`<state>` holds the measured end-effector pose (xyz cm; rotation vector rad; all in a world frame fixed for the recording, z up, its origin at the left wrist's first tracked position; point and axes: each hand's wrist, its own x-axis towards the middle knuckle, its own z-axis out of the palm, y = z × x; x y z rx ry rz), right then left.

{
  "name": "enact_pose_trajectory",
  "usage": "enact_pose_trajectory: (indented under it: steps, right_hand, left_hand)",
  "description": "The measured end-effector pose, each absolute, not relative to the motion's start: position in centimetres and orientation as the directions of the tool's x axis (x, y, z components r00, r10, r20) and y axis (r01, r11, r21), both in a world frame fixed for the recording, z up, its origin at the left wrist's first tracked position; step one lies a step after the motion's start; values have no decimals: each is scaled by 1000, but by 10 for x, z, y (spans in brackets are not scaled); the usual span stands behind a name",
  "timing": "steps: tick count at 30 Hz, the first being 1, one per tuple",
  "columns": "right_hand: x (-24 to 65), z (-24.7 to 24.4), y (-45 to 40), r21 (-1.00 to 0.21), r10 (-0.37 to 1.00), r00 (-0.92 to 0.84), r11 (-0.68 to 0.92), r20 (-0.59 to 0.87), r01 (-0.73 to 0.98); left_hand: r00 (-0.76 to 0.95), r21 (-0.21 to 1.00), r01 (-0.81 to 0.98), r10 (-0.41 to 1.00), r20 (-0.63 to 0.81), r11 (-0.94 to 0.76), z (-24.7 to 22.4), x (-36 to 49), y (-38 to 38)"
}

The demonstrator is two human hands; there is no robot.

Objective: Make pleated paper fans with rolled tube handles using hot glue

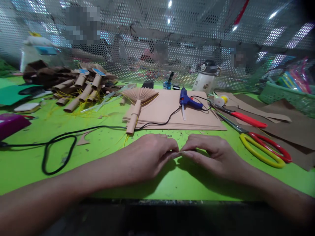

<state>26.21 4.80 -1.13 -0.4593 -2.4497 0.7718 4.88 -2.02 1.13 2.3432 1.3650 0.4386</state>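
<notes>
Over the near part of the green table (103, 177), my left hand (152, 154) and my right hand (214, 154) meet with thumbs and fingertips pinched close together. Whatever is between the fingertips is too small to make out. Just beyond my left hand lies a pleated brown paper fan (140, 95) on a rolled paper tube handle (133, 123). It rests partly on a stack of brown paper sheets (162, 106). A blue hot glue gun (188, 100) sits on the same stack, its white glue stick showing. Scissors with red and yellow handles (261, 154) lie right of my right hand.
Several paper tubes with yellow strings (86, 91) are heaped at the back left. A black cord (73, 131) loops across the left side. A red-handled tool (248, 119), brown sheets (292, 137) and a green basket (285, 96) occupy the right. A white bottle (205, 80) stands behind.
</notes>
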Motion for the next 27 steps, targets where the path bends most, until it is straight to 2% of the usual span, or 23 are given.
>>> enact_pose_trajectory:
  steps: [3, 6, 9, 12, 14, 16, 20, 22, 24, 27]
  right_hand:
    - [261, -12, 46, -548, 416, -802, 826, 428, 136]
    - [263, -12, 45, -547, 406, -842, 821, 354, 166]
    - [266, -11, 47, -663, 474, -854, 712, 212, 231]
    - [269, -11, 50, -799, 534, -845, 518, 22, 306]
    - [269, -10, 52, -832, 530, -846, 442, -59, 335]
    - [269, -9, 53, -800, 523, -852, 495, -38, 339]
    - [267, -9, 51, -604, 456, -875, 747, 162, 277]
    - [266, -10, 49, -544, 405, -886, 807, 225, 231]
    - [265, -11, 47, -530, 390, -886, 821, 250, 212]
    - [266, -9, 47, -585, 425, -881, 776, 208, 236]
  left_hand:
    - [515, 417, 756, 851, 97, -505, 9, 49, -22]
    - [513, 389, 775, 855, 75, -498, 10, 45, -21]
    - [489, 414, 793, 872, 4, -447, 15, 37, -16]
    - [481, 477, 789, 872, -87, -388, 20, 29, -12]
    - [483, 504, 780, 869, -107, -371, 22, 26, -11]
    - [477, 511, 778, 873, -103, -365, 22, 27, -11]
    - [497, 505, 766, 865, -71, -398, 19, 31, -14]
    - [518, 482, 758, 855, -36, -439, 18, 33, -16]
    - [531, 448, 759, 848, -6, -472, 18, 34, -16]
    - [545, 418, 760, 838, 6, -497, 18, 32, -15]
